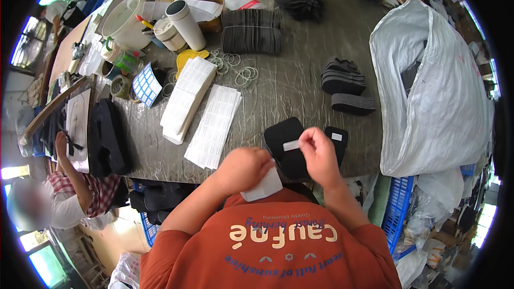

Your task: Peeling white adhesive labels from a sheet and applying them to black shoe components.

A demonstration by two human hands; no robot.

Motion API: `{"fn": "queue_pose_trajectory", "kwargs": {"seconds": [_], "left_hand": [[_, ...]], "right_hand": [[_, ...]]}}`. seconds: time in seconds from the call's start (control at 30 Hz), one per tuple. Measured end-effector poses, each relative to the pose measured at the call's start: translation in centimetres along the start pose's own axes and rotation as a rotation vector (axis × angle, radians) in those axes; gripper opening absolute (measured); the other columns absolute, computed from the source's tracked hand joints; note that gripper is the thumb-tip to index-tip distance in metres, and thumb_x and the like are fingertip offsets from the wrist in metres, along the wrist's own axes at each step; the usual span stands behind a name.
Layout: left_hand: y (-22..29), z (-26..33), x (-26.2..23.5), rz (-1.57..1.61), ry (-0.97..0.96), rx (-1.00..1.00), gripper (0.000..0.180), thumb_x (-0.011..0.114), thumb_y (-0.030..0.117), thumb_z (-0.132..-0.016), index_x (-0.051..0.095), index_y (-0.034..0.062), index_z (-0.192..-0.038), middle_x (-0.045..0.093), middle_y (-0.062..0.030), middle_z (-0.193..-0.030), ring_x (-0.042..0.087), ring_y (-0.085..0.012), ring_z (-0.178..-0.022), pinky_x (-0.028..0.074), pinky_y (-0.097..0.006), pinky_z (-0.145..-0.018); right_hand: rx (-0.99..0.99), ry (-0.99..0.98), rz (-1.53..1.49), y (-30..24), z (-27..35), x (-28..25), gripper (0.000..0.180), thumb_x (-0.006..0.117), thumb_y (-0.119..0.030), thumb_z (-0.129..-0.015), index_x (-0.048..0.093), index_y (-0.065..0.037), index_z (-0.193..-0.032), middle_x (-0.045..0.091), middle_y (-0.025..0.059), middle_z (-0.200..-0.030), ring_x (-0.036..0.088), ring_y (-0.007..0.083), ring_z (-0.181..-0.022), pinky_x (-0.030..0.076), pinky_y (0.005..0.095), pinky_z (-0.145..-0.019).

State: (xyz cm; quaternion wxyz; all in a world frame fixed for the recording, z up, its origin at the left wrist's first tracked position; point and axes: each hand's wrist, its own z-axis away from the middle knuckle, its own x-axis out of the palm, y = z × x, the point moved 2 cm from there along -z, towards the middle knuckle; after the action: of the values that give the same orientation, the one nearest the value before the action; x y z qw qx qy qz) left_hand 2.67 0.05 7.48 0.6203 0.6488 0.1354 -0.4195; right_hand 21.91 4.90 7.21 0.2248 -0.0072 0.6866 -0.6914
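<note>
Left hand [247, 168] grips a label sheet [266, 186]; right hand [319, 155] pinches a white label [290, 145] over the black foam pad [292, 164] on the table [267, 101]. Uneven release could set the label crooked.

Workshop | large worktable [300, 91] | bundled dark pieces [251, 32] | label sheets [214, 126] | bulging sack [450, 96] | co-worker [76, 192]

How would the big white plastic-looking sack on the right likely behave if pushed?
The sack would probably crumple rather than move as one stiff block, since its sides are creased. Its open mouth would likely fold easily, judging by the slack rim. The dark pieces inside might shift.
</note>
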Motion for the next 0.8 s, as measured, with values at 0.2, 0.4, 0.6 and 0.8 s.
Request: {"fn": "queue_pose_trajectory", "kwargs": {"seconds": [0.2,0.4,0.6,0.8], "left_hand": [[0.6,-0.5,1.7,-0.121,0.074,0.212,0.017,0.065,0.012,-0.078,0.06,-0.0042,-0.076,0.06,-0.0183,-0.116,0.051,-0.0338,-0.117,0.043,-0.038,-0.1],[0.2,-0.4,2.0,-0.145,0.061,0.223,0.018,0.065,0.012,-0.078,0.06,-0.0052,-0.078,0.06,-0.0194,-0.116,0.051,-0.0333,-0.117,0.043,-0.038,-0.099],[0.4,-0.5,1.8,-0.154,0.056,0.232,0.017,0.064,0.011,-0.077,0.06,-0.0057,-0.077,0.059,-0.0199,-0.116,0.051,-0.0338,-0.117,0.043,-0.037,-0.099],[0.7,-0.9,1.7,-0.124,0.034,0.209,0.017,0.063,0.011,-0.078,0.062,-0.0054,-0.078,0.056,-0.02,-0.123,0.053,-0.0321,-0.11,0.043,-0.038,-0.097]], "right_hand": [[0.066,-0.034,0.082,3.5,-3.2,1.1,0.005,0.06,-0.002,-0.085,0.058,0.002,-0.087,0.062,0.011,-0.074,0.06,0.0181,-0.067,0.048,0.0299,-0.063],[0.14,-0.041,0.14,3.5,-3.5,1.7,0.005,0.06,-0.002,-0.085,0.06,0.003,-0.086,0.063,0.0103,-0.075,0.06,0.0173,-0.069,0.048,0.0293,-0.065],[0.13,-0.022,0.187,3.8,-3.5,1.8,0.004,0.059,0.0,-0.085,0.059,0.004,-0.086,0.063,0.0082,-0.074,0.058,0.0129,-0.068,0.048,0.027,-0.065],[0.094,0.001,0.234,4.0,-3.5,1.8,0.004,0.06,-0.001,-0.084,0.06,0.003,-0.086,0.063,0.0089,-0.073,0.06,0.0143,-0.067,0.048,0.0278,-0.063]]}}
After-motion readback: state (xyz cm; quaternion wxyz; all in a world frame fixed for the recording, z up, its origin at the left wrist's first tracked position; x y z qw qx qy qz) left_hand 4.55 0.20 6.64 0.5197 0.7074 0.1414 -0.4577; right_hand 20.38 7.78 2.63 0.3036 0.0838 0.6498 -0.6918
